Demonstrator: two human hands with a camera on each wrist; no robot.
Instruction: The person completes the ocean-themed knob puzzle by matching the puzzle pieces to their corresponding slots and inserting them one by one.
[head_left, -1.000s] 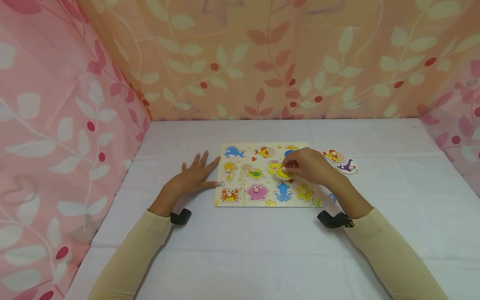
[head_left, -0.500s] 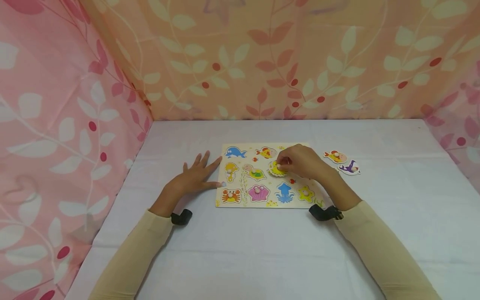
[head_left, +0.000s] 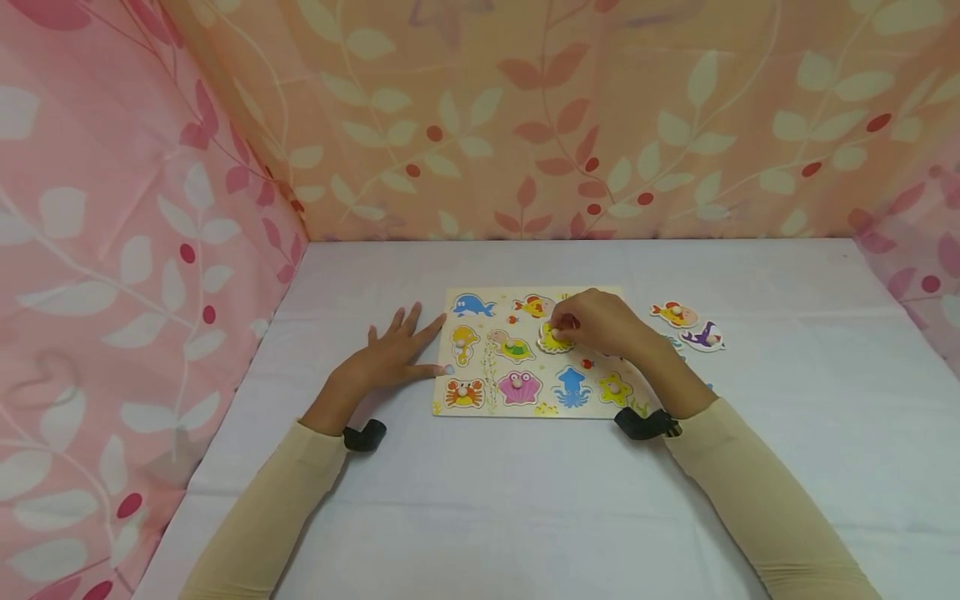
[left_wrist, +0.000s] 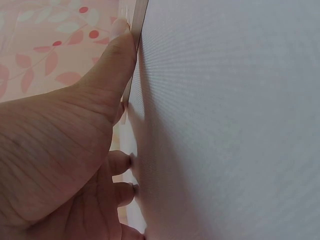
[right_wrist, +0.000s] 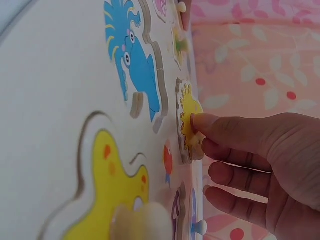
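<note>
A flat wooden peg puzzle board (head_left: 543,357) with sea animals lies on the white cloth. My right hand (head_left: 602,323) pinches the knob of a yellow wavy-edged puzzle piece (head_left: 551,341) at the board's right middle. In the right wrist view this yellow piece (right_wrist: 187,107) stands a little proud of the board surface; whether it is fully seated I cannot tell. Spread flat at the board's left edge is my left hand (head_left: 386,352). Its thumb (left_wrist: 112,57) touches that edge. Seahorse, turtle, crab, shell and starfish (head_left: 616,389) pieces with knobs sit in the board.
Right of the board lie a loose fish piece (head_left: 675,314) and a purple piece (head_left: 703,336). Blue bits of other pieces show partly behind the right forearm. The squid recess (head_left: 572,387) holds no knobbed piece. Patterned curtains (head_left: 420,192) stand behind and at the sides.
My right hand has moved left with the yellow piece, bringing it down over the matching yellow picture; over the last half second it barely shifts. The left hand stays at the board's edge.
</note>
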